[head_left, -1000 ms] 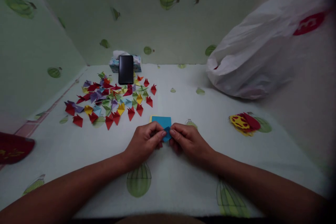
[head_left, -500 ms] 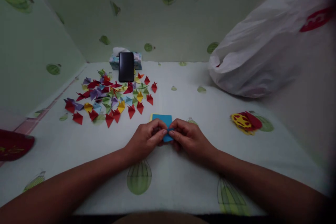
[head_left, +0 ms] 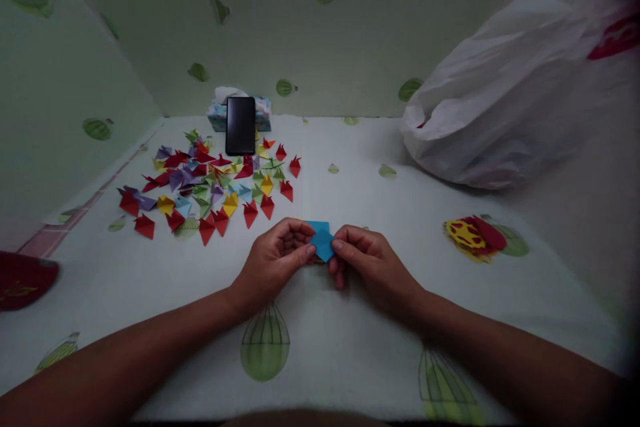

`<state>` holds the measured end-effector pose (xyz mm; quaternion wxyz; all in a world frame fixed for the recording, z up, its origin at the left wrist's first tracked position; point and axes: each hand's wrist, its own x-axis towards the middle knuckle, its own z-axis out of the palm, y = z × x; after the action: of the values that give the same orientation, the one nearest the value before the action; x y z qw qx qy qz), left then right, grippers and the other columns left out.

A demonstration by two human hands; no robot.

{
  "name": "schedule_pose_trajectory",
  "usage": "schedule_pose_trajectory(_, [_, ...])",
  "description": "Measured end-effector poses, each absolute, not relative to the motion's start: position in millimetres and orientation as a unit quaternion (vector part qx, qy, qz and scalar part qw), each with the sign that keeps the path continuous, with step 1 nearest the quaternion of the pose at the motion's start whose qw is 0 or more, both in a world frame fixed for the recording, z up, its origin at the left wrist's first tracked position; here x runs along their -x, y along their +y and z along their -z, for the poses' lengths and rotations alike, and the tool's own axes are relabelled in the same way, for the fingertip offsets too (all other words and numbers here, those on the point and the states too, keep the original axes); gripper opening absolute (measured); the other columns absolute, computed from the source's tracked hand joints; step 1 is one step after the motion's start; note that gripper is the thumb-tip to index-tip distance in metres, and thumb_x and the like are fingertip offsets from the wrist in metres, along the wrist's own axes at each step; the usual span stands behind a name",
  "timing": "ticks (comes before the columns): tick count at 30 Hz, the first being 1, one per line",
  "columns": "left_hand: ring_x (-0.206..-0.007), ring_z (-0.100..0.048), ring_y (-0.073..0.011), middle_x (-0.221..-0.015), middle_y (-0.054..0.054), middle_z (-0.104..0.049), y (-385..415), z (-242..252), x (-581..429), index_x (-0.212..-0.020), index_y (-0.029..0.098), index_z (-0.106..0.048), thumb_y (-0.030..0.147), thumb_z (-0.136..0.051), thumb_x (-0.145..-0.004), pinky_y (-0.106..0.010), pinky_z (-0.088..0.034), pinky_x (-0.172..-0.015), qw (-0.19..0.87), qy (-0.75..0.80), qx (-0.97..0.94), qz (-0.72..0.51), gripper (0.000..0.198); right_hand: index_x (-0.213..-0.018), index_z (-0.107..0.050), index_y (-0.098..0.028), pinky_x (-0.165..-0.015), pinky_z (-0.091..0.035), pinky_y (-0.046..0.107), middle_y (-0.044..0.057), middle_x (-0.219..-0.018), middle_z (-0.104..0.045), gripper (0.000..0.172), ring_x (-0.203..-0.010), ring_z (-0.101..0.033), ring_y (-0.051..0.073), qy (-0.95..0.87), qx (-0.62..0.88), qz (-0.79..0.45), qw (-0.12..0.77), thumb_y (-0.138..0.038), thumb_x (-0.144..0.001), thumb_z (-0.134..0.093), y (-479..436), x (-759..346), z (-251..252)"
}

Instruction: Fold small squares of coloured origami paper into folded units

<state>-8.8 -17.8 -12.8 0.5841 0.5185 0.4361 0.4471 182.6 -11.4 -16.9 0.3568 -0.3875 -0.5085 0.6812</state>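
Observation:
A small folded piece of blue origami paper (head_left: 323, 245) is pinched between my two hands at the middle of the table. My left hand (head_left: 274, 257) grips its left side between thumb and fingers. On the right corner, the thumb and forefinger of my right hand (head_left: 376, 260) are closed, while its lower fingers hang below. Behind the folded piece shows the top of a flat blue sheet (head_left: 319, 223), mostly hidden by the hands. Many folded paper figures (head_left: 220, 220) in red, yellow, green, purple and blue lie spread out beyond my left hand.
A black phone (head_left: 241, 125) leans on a tissue box (head_left: 217, 115) at the back. A white plastic bag (head_left: 465, 107) stands at the back right. Yellow and red cut-out pieces (head_left: 467, 235) lie at right. A dark red object (head_left: 27, 280) sits at the left edge.
The folded blue paper has come up into clearer view and now shows a pointed shape. My right hand has shifted slightly right, to its corner. The camera view has moved a little.

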Motion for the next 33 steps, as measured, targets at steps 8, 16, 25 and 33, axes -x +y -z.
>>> schedule_pose_trajectory(8, [-0.082, -0.066, -0.0148, -0.088, -0.004, -0.069, -17.1, 14.9, 9.6, -0.103, 0.016, -0.061, 0.021, -0.071, -0.078, -0.030, -0.057, -0.080, 0.587, 0.413, -0.539, -0.441, 0.027, -0.076, -0.056, -0.017, -0.049, -0.046, 0.022, 0.000, -0.065, -0.065, 0.029, -0.049, -0.059, 0.009, -0.493, 0.396, -0.681, 0.370, -0.040, -0.092, -0.060, -9.6, -183.0, 18.1])
schedule_pose_trajectory(16, [-0.080, -0.065, -0.0136, -0.086, -0.003, -0.067, -17.0, 15.0, 9.4, -0.098, 0.015, -0.061, 0.021, -0.070, -0.079, -0.028, -0.057, -0.077, 0.579, 0.428, -0.535, -0.442, 0.023, -0.076, -0.057, -0.016, -0.049, -0.045, 0.021, -0.001, -0.065, -0.065, 0.028, -0.048, -0.059, 0.008, -0.497, 0.394, -0.681, 0.366, -0.039, -0.092, -0.060, -10.4, -182.5, 15.8])
schedule_pose_trajectory(25, [-0.075, -0.064, -0.0122, -0.082, -0.001, -0.066, -16.1, 16.0, 9.5, -0.094, 0.016, -0.060, 0.020, -0.069, -0.079, -0.026, -0.056, -0.073, 0.569, 0.428, -0.541, -0.448, 0.018, -0.076, -0.055, -0.017, -0.049, -0.044, 0.022, -0.001, -0.065, -0.063, 0.030, -0.048, -0.057, 0.008, -0.533, 0.400, -0.655, 0.357, -0.041, -0.092, -0.059, -10.8, -181.7, 15.7])
schedule_pose_trajectory(33, [-0.071, -0.065, -0.0123, -0.077, 0.000, -0.066, -16.1, 15.0, 10.2, -0.089, 0.016, -0.059, 0.021, -0.066, -0.080, -0.026, -0.055, -0.068, 0.560, 0.441, -0.544, -0.443, 0.011, -0.086, -0.055, -0.018, -0.051, -0.044, 0.024, -0.002, -0.064, -0.060, 0.023, -0.051, -0.056, 0.010, -0.571, 0.385, -0.641, 0.338, -0.040, -0.093, -0.057, -12.9, -180.5, 16.9])
